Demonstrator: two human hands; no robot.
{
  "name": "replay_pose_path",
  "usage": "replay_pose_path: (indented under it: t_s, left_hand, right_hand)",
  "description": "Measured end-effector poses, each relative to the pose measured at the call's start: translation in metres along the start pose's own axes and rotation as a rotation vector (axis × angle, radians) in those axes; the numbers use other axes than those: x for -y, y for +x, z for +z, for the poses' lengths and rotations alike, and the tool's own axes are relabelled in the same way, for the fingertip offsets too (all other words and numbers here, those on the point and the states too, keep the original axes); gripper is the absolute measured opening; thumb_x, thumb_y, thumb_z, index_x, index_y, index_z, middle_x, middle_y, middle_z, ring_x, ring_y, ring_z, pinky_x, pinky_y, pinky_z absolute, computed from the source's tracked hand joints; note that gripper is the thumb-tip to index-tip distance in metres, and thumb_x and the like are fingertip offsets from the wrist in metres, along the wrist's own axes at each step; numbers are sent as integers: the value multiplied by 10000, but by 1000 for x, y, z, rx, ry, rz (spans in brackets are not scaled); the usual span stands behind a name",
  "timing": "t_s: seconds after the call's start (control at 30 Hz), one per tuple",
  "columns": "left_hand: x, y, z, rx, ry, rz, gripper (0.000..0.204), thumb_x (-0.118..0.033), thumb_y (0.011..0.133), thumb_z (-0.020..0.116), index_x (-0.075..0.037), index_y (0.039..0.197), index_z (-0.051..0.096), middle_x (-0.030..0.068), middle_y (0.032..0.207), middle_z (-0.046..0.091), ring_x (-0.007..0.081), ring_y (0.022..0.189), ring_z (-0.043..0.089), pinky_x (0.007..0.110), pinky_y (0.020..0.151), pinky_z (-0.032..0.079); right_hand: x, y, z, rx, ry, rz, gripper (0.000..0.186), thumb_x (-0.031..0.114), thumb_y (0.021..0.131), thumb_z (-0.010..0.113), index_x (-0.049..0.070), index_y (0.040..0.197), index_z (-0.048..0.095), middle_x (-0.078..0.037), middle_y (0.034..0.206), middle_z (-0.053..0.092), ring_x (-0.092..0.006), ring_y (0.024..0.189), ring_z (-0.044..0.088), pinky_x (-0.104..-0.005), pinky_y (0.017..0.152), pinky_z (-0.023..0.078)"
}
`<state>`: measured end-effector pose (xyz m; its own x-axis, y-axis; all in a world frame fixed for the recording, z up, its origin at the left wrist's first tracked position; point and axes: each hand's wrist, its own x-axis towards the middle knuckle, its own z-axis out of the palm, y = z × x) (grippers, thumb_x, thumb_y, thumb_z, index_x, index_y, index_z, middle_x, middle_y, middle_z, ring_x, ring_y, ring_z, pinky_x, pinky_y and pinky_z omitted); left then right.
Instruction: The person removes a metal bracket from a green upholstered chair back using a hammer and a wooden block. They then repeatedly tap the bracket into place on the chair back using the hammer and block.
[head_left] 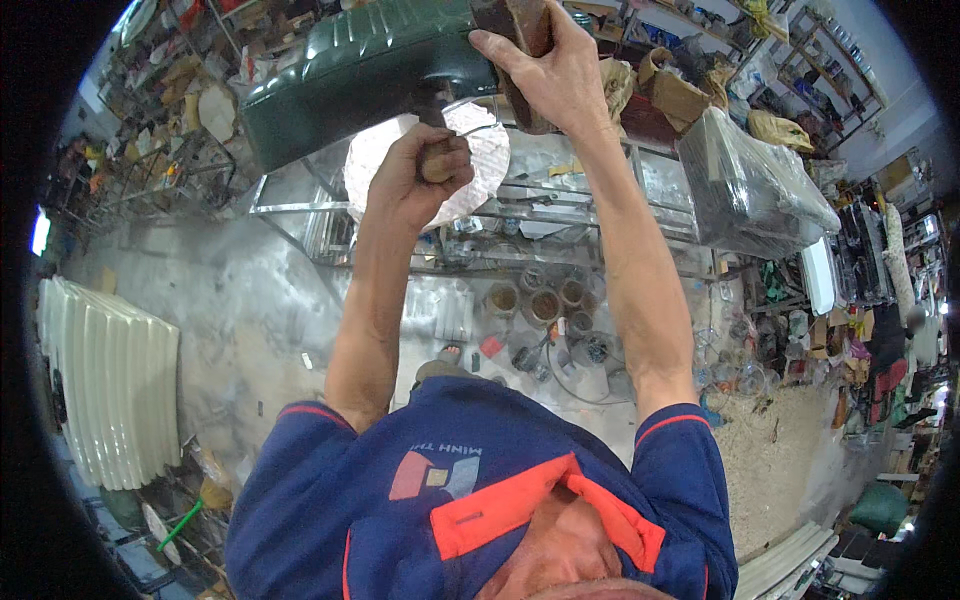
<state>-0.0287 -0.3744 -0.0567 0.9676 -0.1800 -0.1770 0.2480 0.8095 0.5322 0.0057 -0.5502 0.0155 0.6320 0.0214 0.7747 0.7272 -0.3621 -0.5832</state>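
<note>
My left hand point(422, 178) is closed round the rounded wooden handle of a tool point(440, 162). A thin, bent metal part sticks out from its fist toward the right; the tool's exact kind does not show. In my right hand point(562, 75) is a long, worn brown block point(522, 100), gripped with the thumb across its near face. The metal part ends close to the block's lower end; whether they touch I cannot tell. A glossy dark green padded cushion point(340, 100) lies just beyond and left of both hands. Below the left hand is a crinkled white round piece point(485, 180).
A metal frame rack point(300, 208) stands beneath the work. Several pots point(543, 305) sit on the floor. A plastic-wrapped box point(745, 185) is at the right, stacked cream ribbed panels point(110, 380) at the left. Cluttered shelves point(840, 60) line the far right.
</note>
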Motion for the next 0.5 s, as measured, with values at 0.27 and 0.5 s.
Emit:
replay_pose_path:
  t_s: [0.27,0.5]
  left_hand:
    - [41,-132,98,505,476,43,206,-249,1006,655,-52,1010,592,43,852,616,132,588,565,311,502,444]
    - [47,-111,-26,257,253,-21,428,-402,1105,462,-22,1296,512,96,828,572,181,530,514,311,476,414]
  right_hand:
    - [10,6,-27,8,-281,307,598,346,894,812,-73,1276,622,-272,1092,754,-358,957,743,-443,825,568]
    - [-10,-22,-59,39,-50,128,629,420,867,854,-16,1275,654,-198,1112,744,-240,1001,701,-406,867,546]
